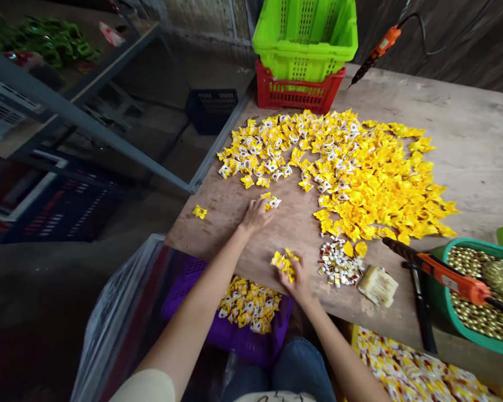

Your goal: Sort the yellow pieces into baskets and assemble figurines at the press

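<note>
My left hand is closed on small yellow-and-white plastic parts, just above the wooden table. Several yellow plastic parts are gripped in my right hand, near the table's front edge. Ahead of both hands spreads a large pile of yellow parts, its left side mixed with white-faced pieces. A single yellow piece lies apart to the left of my left hand. Below the edge, a purple crate holds more yellow-and-white parts.
Stacked green and red crates stand at the back. One orange soldering-iron-like tool hangs there; another rests across a teal basin of gold beads. Small white pieces, a yellowish block and a dark-handled tool lie rightward.
</note>
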The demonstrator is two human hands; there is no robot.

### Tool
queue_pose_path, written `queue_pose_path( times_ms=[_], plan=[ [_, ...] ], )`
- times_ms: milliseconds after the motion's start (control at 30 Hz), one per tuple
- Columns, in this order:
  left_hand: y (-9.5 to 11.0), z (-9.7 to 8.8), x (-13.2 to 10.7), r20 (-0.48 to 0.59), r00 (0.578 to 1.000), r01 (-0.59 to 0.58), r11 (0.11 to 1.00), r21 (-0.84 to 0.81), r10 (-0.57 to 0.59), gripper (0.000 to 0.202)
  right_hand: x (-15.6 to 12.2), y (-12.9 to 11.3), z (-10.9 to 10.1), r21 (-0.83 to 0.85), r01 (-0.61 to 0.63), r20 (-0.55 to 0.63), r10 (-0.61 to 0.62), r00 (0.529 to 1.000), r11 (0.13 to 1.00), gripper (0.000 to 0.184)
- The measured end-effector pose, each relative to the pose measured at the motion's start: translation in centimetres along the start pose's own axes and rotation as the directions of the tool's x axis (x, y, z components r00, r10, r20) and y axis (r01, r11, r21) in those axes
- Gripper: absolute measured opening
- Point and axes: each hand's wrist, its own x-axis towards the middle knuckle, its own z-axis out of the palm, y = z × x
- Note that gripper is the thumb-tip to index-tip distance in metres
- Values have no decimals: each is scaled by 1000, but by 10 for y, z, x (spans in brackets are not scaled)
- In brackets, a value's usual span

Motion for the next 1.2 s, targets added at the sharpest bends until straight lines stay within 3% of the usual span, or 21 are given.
queue_pose_path(
  times_ms=[100, 233, 400, 500, 567, 633, 667, 733, 767, 833, 900, 1033, 1100, 1167, 1200],
  plan=[
    [8, 1, -41, -115, 993, 7, 999, -44, -12, 23, -48, -22, 19, 26, 83, 120, -85, 989, 996, 42],
    [29, -4, -126, -218, 973, 59, 994, -90, -78, 14, -89, -48, 44, 12, 205, 338, -197, 920, 979, 40],
    [67, 2, -250, -390, 891, 215, 973, -86, -231, 9, -117, -70, 62, -60, 153, 609, -86, 789, 986, 52],
    [88, 20, -309, -375, 856, 338, 934, -114, -355, 12, -115, -82, 60, -61, 126, 696, -48, 717, 990, 56],
    [96, 36, -336, -311, 837, 412, 893, -180, -449, 15, -90, -85, 48, -16, 99, 676, -62, 734, 995, 34],
    [98, 53, -351, -227, 825, 463, 850, -252, -517, 18, -39, -79, 24, -8, 93, 566, -72, 821, 996, 20],
    [98, 60, -355, -188, 823, 479, 833, -276, -535, 20, -4, -71, 8, -75, 91, 460, -47, 887, 993, 19],
    [97, 70, -355, -132, 829, 491, 820, -293, -544, 23, 78, -48, -22, -301, -23, 191, 84, 978, 953, 26],
    [97, 73, -351, -126, 832, 488, 821, -295, -540, 23, 119, -34, -35, -402, -119, 57, 155, 986, 908, 34],
    [97, 72, -339, -165, 827, 479, 827, -293, -538, 21, 187, -9, -50, -519, -344, -180, 294, 939, 782, 47],
    [97, 62, -317, -270, 796, 474, 835, -280, -542, 17, 227, 6, -50, -581, -410, -218, 352, 911, 703, 49],
    [91, 28, -244, -444, 742, 424, 865, -269, -502, 12, 236, 8, -35, -602, -227, -84, 222, 971, 766, 49],
    [85, 12, -192, -481, 742, 367, 883, -293, -468, 15, 232, 11, -42, -573, -230, -153, 173, 973, 787, 48],
    [78, 2, -134, -488, 774, 293, 912, -287, -403, 21, 236, 25, -62, -532, -399, -332, 249, 910, 747, 44],
    [75, 0, -104, -450, 813, 263, 923, -280, -368, 26, 241, 35, -75, -504, -497, -409, 312, 858, 706, 42]
  ],
)
